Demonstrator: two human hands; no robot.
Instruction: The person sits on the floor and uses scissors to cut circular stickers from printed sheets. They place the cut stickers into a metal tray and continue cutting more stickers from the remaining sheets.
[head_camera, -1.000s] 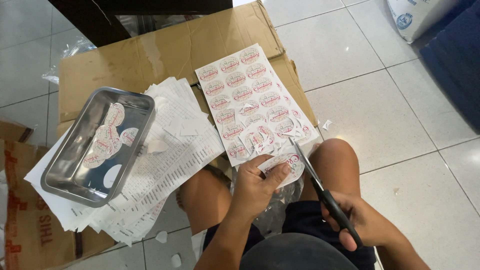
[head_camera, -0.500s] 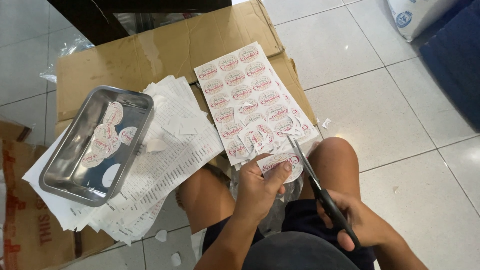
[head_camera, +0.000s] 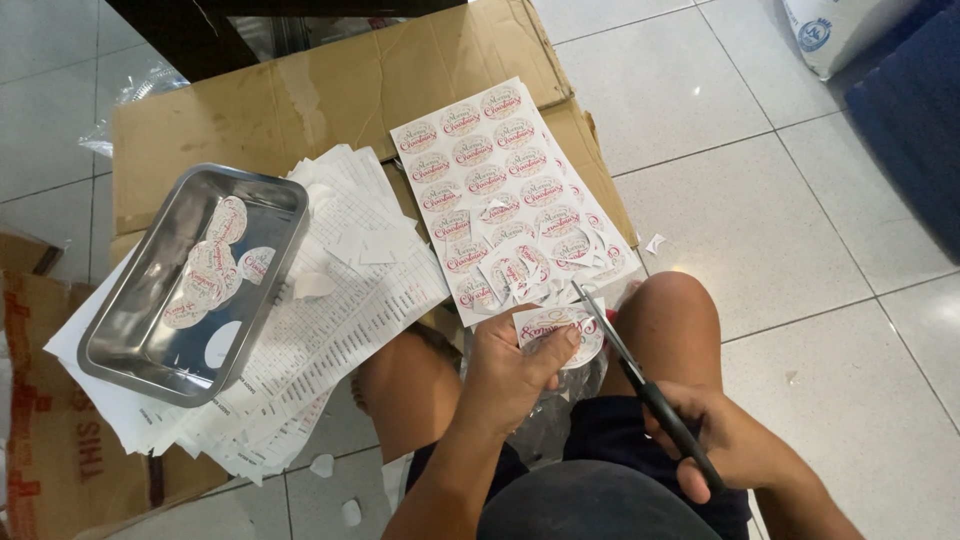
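My left hand (head_camera: 512, 372) pinches a round printed paper label (head_camera: 562, 330) above my knees. My right hand (head_camera: 738, 446) grips black-handled scissors (head_camera: 640, 375), whose blades meet the label's right edge. Just beyond lies a sheet of round printed labels (head_camera: 490, 180) on a flattened cardboard box (head_camera: 300, 100), its near end cut ragged. To the left a metal tray (head_camera: 130, 330) holds several cut-out labels (head_camera: 215, 265).
A pile of printed paper sheets (head_camera: 340, 320) lies under and beside the tray. Paper scraps (head_camera: 322, 465) dot the tiled floor (head_camera: 780, 220). Another printed cardboard box (head_camera: 50, 440) sits at the left edge. A white sack (head_camera: 840, 30) and dark blue object (head_camera: 910, 130) lie at upper right.
The scissors have moved up along the label's right edge, cutting around it. My left hand has turned the label slightly.
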